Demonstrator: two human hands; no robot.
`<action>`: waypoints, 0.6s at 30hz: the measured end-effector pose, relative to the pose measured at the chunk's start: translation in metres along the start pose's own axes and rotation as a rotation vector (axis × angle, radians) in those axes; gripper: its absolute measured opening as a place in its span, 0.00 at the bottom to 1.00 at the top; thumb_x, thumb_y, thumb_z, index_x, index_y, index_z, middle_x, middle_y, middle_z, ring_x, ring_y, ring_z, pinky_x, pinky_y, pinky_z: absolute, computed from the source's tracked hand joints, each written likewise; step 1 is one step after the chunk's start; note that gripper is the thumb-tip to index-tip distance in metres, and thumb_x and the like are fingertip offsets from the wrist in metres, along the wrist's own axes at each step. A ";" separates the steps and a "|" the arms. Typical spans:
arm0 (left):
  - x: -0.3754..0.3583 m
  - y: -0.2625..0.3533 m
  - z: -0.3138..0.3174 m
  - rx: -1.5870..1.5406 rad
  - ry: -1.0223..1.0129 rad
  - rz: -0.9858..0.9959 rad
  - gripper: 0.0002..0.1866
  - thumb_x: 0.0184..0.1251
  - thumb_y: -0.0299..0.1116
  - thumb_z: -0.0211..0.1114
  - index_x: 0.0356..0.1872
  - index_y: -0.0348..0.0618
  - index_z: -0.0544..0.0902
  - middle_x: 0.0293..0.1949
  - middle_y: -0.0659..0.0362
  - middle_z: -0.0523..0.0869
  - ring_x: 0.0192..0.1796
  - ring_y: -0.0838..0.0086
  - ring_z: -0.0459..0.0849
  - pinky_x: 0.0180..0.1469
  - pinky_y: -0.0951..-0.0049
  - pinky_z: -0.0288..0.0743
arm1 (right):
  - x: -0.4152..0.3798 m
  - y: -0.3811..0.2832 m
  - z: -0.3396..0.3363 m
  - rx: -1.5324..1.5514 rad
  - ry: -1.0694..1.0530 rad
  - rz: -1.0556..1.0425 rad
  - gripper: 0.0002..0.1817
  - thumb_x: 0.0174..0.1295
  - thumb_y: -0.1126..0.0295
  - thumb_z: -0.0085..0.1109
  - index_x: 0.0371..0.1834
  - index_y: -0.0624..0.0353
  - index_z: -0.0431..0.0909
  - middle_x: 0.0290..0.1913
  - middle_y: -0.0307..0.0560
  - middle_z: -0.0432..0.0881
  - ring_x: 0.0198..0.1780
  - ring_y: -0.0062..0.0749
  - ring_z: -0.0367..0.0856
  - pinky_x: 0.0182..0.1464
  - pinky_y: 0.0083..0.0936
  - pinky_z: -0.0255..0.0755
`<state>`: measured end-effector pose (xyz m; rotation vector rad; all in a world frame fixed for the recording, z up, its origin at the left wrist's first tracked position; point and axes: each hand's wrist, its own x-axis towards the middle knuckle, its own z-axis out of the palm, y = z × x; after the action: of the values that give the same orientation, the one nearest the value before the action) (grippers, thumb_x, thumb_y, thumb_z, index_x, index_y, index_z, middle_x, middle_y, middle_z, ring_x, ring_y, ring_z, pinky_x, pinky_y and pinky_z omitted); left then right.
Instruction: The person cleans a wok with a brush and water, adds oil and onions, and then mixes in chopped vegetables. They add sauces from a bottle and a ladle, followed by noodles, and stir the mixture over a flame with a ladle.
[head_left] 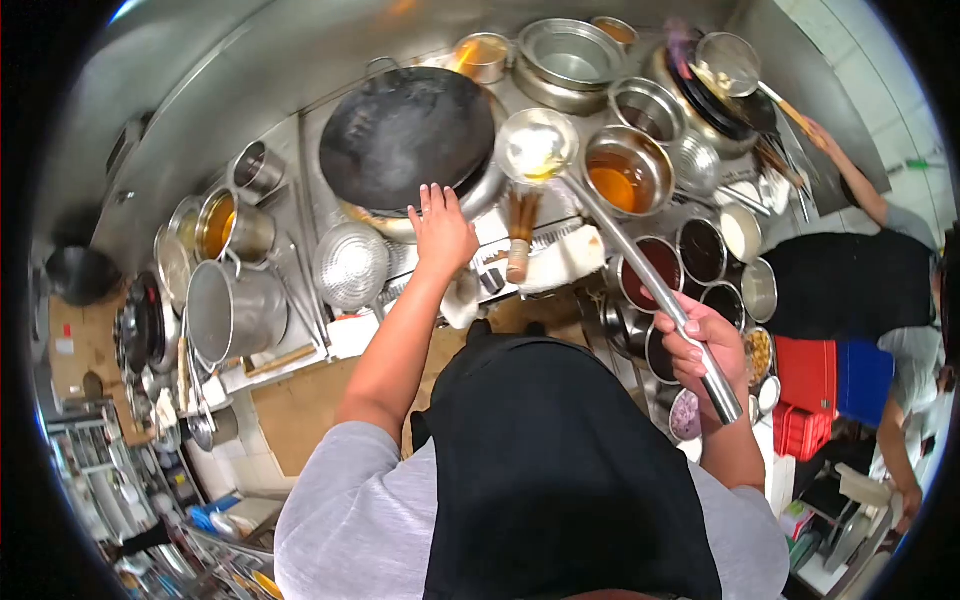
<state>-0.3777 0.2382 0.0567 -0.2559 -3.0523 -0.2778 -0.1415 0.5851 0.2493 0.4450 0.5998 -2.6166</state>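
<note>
Nearest, at R, R hand point(724, 348) has fingers curled round ladle point(637, 260), whose bowl, nr amber pot point(661, 182), could drip if wrist tips; L hand point(444, 240), fingers slightly spread at wok point(400, 140)'s near rim, risks burns if metal's hot.

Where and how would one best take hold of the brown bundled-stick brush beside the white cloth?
I would grip the brush round its thick, bound end, coming from the near side, perhaps with the free left hand: that end lies nearest, while its narrower sticks point away.
</note>
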 end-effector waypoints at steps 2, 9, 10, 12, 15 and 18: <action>-0.004 -0.030 0.005 0.072 0.038 -0.020 0.41 0.68 0.37 0.70 0.80 0.28 0.69 0.79 0.39 0.72 0.86 0.45 0.62 0.83 0.35 0.60 | 0.046 0.017 0.014 0.026 -0.062 0.054 0.38 0.71 0.81 0.50 0.85 0.77 0.52 0.47 0.54 0.75 0.24 0.22 0.72 0.17 0.20 0.72; -0.010 -0.047 0.005 0.114 -0.015 0.114 0.44 0.62 0.32 0.68 0.81 0.26 0.67 0.64 0.44 0.78 0.70 0.50 0.76 0.66 0.54 0.77 | 0.233 0.105 0.026 -0.331 -0.023 -0.144 0.25 0.73 0.79 0.54 0.73 0.68 0.69 0.42 0.42 0.77 0.26 0.20 0.75 0.25 0.19 0.73; -0.010 -0.047 0.003 0.110 -0.006 0.115 0.46 0.62 0.33 0.68 0.82 0.26 0.64 0.65 0.43 0.77 0.72 0.49 0.75 0.68 0.52 0.75 | 0.230 0.119 0.039 -0.551 0.077 -0.238 0.23 0.73 0.80 0.55 0.71 0.67 0.71 0.41 0.41 0.78 0.26 0.20 0.75 0.24 0.19 0.72; -0.014 -0.049 -0.004 0.091 -0.031 0.122 0.48 0.63 0.33 0.68 0.84 0.26 0.61 0.68 0.42 0.76 0.74 0.47 0.73 0.72 0.50 0.72 | 0.224 0.132 0.037 -0.653 0.138 -0.270 0.28 0.72 0.81 0.56 0.76 0.66 0.71 0.39 0.40 0.79 0.26 0.20 0.76 0.24 0.21 0.74; -0.016 -0.059 0.004 0.023 0.016 0.165 0.49 0.60 0.34 0.71 0.83 0.26 0.63 0.73 0.39 0.74 0.77 0.44 0.71 0.73 0.44 0.71 | 0.213 0.142 0.021 -0.912 0.380 -0.396 0.39 0.66 0.83 0.58 0.85 0.65 0.65 0.44 0.40 0.82 0.29 0.21 0.78 0.29 0.23 0.77; -0.018 -0.063 0.003 -0.022 -0.024 0.164 0.51 0.63 0.38 0.75 0.84 0.28 0.62 0.81 0.37 0.68 0.84 0.43 0.64 0.80 0.39 0.62 | 0.247 0.163 -0.053 -1.204 0.559 -0.608 0.40 0.66 0.80 0.61 0.86 0.64 0.65 0.44 0.41 0.84 0.33 0.21 0.81 0.35 0.21 0.78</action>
<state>-0.3708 0.1752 0.0409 -0.5116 -3.0292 -0.3007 -0.2679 0.3967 0.0523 0.6080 2.5561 -1.9760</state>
